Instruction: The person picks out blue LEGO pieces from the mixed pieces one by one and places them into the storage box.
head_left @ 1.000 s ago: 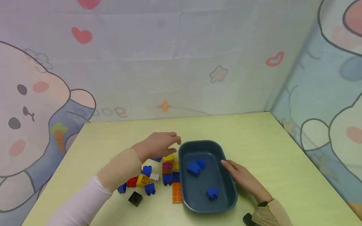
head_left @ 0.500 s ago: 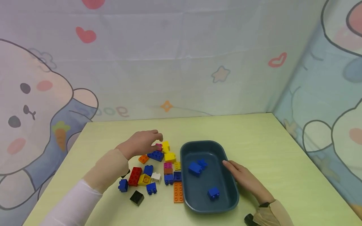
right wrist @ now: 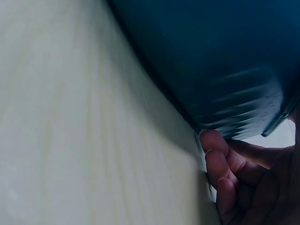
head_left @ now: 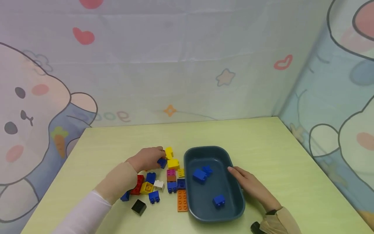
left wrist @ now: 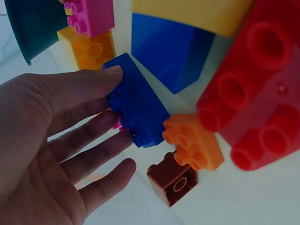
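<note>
My left hand (head_left: pixel 147 159) is over the back of a loose brick pile and pinches a long blue toy brick (left wrist: pixel 136 101) between thumb and fingers. In the left wrist view the thumb lies on its smooth side and the fingers meet its studded side. An orange brick (left wrist: pixel 192 140), a brown brick (left wrist: pixel 172 180) and a big red brick (left wrist: pixel 262 89) lie near it. My right hand (head_left: pixel 251 183) grips the right side of a dark teal tray (head_left: pixel 214 214), thumb on the rim, fingers curled against its underside. Several blue bricks (head_left: pixel 200 175) lie inside the tray.
Left of the tray lie yellow bricks (head_left: pixel 173 163), a flat orange brick (head_left: pixel 182 201), a white brick (head_left: pixel 159 185) and a black block (head_left: pixel 138 207). A printed cloth (head_left: pixel 187 65) hangs behind the table (head_left: pixel 292 182).
The left hand moved left from beside the tray to the pile's back, then lowered and took hold of the blue brick. The right hand stays on the tray.
</note>
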### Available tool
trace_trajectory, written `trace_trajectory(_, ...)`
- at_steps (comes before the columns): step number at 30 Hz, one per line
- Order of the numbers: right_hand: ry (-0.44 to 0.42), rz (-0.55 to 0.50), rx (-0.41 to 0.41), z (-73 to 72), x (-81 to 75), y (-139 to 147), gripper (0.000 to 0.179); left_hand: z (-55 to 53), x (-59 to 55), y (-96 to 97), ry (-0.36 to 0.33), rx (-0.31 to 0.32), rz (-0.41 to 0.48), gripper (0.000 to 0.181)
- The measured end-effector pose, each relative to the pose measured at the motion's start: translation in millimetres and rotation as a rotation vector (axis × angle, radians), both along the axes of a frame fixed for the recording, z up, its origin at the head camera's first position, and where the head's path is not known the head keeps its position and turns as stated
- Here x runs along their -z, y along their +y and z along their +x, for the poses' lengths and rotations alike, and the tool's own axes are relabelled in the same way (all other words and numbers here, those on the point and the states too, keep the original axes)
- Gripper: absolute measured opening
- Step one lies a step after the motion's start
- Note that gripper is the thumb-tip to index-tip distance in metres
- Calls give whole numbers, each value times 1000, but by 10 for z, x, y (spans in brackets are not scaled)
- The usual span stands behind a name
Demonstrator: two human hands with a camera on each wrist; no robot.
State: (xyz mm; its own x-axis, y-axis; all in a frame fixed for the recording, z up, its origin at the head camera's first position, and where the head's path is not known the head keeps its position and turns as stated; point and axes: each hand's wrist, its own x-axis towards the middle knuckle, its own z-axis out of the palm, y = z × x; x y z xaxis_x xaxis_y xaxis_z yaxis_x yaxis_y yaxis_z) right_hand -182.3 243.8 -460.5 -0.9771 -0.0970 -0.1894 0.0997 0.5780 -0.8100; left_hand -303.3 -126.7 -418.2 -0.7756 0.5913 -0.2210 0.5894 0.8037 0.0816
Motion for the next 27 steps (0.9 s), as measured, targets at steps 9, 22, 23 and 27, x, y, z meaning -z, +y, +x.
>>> trace_trajectory(9,-8,3,-2,-4,15,14,88,-26,109,6,53,-2,-31,29)
trace_trajectory(22,-17,-4,1,-4,18,21,88,-29,137,27,28,-21,-16,29)
trace_trajectory(23,-15,-5,1,-3,16,19,88,-32,143,28,27,-23,-17,29)
trace_trajectory(27,-11,-8,0,2,12,11,87,-47,154,32,26,-29,-32,29)
